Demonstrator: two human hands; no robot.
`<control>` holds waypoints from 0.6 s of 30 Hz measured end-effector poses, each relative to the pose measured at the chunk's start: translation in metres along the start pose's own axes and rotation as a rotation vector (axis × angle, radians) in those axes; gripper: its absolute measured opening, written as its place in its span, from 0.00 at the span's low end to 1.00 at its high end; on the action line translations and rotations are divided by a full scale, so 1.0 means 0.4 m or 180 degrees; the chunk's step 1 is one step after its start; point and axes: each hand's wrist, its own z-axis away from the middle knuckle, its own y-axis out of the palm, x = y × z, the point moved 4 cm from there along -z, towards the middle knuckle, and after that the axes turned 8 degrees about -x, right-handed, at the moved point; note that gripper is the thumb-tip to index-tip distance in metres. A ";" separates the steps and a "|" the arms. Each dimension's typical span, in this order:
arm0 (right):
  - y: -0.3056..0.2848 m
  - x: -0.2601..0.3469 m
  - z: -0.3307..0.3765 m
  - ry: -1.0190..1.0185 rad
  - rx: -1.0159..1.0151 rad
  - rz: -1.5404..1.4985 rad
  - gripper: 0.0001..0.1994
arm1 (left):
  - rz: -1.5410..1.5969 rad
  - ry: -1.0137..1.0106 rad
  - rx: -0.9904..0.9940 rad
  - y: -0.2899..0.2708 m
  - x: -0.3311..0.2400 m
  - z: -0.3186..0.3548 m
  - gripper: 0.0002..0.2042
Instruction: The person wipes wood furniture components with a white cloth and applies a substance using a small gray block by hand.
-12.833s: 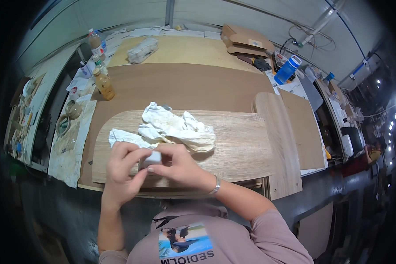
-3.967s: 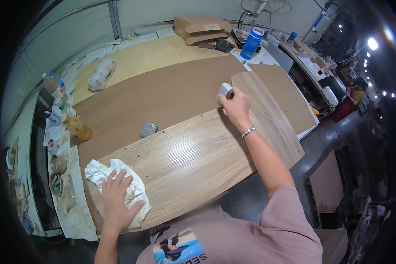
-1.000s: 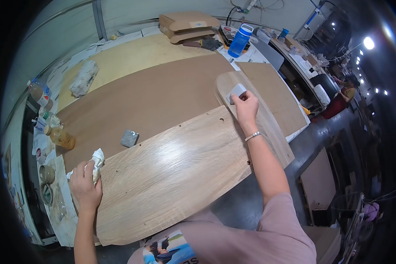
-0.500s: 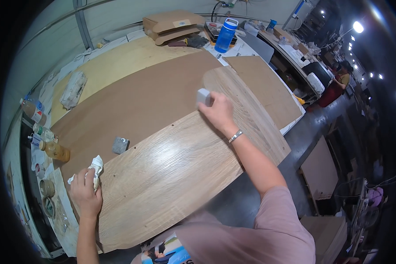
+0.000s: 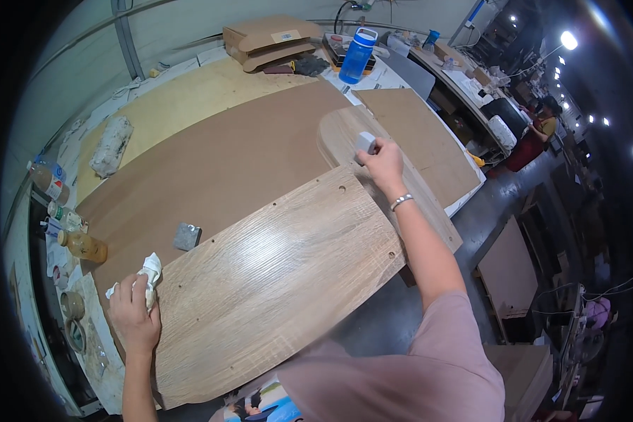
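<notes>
My right hand (image 5: 383, 165) grips a small pale grey block (image 5: 366, 142) between thumb and fingers, over the round-cornered wood-grain board (image 5: 343, 133). Whether the block touches that board I cannot tell. Nearer me lies a second wood-grain board (image 5: 260, 281), with small holes along its edges. At its left end my left hand (image 5: 133, 313) is closed on a crumpled white cloth or tissue (image 5: 150, 269). A dark grey block (image 5: 187, 237) rests beside the near board's far edge, on the brown sheet (image 5: 218, 155).
Several bottles, one a jar of amber liquid (image 5: 83, 246), line the left edge. A wrapped white bundle (image 5: 111, 146) lies beyond. At the back are a cardboard box (image 5: 271, 42) and a blue water bottle (image 5: 357, 56). Another person (image 5: 534, 137) stands far right.
My right hand has moved right with the pale block, from the near board's far edge to over the round-cornered board. My left hand stays at the left end, still holding the white cloth or tissue.
</notes>
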 end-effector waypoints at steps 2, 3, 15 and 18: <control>-0.002 0.000 -0.004 0.0050 0.0268 -0.1283 0.13 | -0.0010 -0.0003 0.0003 0.004 -0.001 0.000 0.23; 0.008 0.003 0.001 0.0090 0.0437 -0.1734 0.14 | -0.0014 0.0003 -0.0002 0.005 -0.002 0.000 0.23; -0.026 -0.041 0.019 -0.0056 0.1013 -0.1953 0.15 | 0.0004 0.0002 -0.0008 0.013 -0.001 0.006 0.25; 0.010 -0.035 -0.012 -0.0150 0.1375 -0.1948 0.15 | 0.0135 0.0020 -0.0036 0.023 0.003 0.008 0.25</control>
